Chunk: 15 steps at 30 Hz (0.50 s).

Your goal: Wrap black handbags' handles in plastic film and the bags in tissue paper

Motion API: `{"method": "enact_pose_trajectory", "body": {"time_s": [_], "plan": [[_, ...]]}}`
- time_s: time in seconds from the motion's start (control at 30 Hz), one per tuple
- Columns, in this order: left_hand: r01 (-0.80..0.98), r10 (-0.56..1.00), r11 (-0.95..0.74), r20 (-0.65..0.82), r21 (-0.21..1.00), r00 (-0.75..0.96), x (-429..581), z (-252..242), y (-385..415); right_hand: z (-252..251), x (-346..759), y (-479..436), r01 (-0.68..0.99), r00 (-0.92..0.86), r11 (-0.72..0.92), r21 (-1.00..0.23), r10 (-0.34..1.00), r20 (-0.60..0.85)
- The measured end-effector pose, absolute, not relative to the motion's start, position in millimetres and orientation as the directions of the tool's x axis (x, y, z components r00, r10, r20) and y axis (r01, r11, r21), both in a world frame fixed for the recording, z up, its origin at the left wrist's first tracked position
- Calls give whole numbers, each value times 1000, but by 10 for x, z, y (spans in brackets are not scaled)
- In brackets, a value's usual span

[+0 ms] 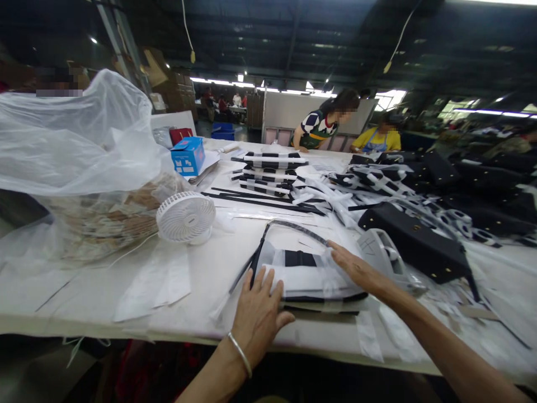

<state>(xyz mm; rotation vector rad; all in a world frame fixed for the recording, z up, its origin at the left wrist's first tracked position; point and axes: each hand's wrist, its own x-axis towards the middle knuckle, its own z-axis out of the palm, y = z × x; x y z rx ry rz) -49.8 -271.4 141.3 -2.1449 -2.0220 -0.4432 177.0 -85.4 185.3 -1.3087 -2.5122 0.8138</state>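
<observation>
Spread rather than curled, the left hand (260,310) in the head view lies over the near left corner of a paper-wrapped black bag (316,279), clasping nothing that shows. The right hand (350,266) reaches across to the far right side, its fingertips at the end of a thin dark strap (296,225); whether they pinch it or only touch it cannot be told, since the thumb is hidden. The bag lies flat near the front edge of the pale table (205,296), its strap arching away on the far side. A white plastic holder (369,246) stands just beside the right hand, and an unwrapped black bag (419,240) lies beyond it.

Judging by its low, flat shape, the wrapped bag is probably light, with a body that gives a little under pressure. Its white covering looks smooth, likely to slide under a fingertip and to crease or tear if pinched hard. The strap seems springy, holding its curve, so tugging there might swing the whole piece. Firmer holds would be the two side edges, taken with broad palms, keeping fingers off the loose paper.
</observation>
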Motion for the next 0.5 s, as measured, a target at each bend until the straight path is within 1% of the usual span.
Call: {"method": "enact_pose_trajectory", "body": {"time_s": [0.07,0.13,0.2,0.27,0.3,0.37,0.43,0.5], "plan": [[993,934,-95,350,65,67,-504,1533,-2507,1900,1795,-709,692,-564,424,-585,823,-71],[986,933,-155,335,54,128,-498,1552,-2275,1831,1723,-698,686,-600,483,-545,798,-48],[972,946,-223,258,77,196,-495,1450,-2089,1633,1631,-819,661,-689,615,-431,724,-23],[958,955,-264,171,115,243,-505,1277,-1995,1360,1591,-1012,580,-793,772,-259,608,35],[954,956,-270,153,127,250,-512,1190,-1981,1223,1597,-1105,546,-821,820,-173,564,83],[952,957,-273,144,140,254,-526,1062,-1992,998,1644,-1232,514,-843,857,-48,514,159],[950,958,-274,133,151,255,-532,1017,-2009,868,1690,-1255,505,-845,863,13,491,212],[945,958,-283,103,167,268,-535,1044,-2003,832,1697,-1206,497,-847,867,34,476,237]]}}
